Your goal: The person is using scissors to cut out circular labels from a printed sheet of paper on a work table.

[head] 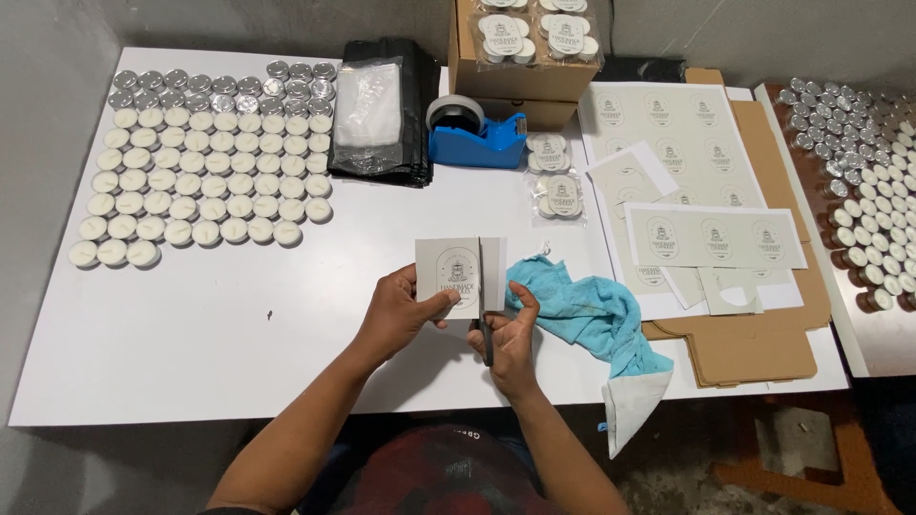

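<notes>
Our left hand (405, 310) pinches the label sheet (456, 277) above the white table (239, 324), fingers closed on its left edge. Our right hand (510, 334) grips the scissors (484, 315), blades cutting upward through it, blue cloth (582, 315) just beside.

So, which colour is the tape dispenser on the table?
Blue: the plastic tape dispenser on the white table, seen best in the head view.

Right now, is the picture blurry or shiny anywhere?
In the head view, the label card in the left hand looks sharp; the silver cups glint; the table edges slant outward from the wide lens; shadows are soft.
</notes>
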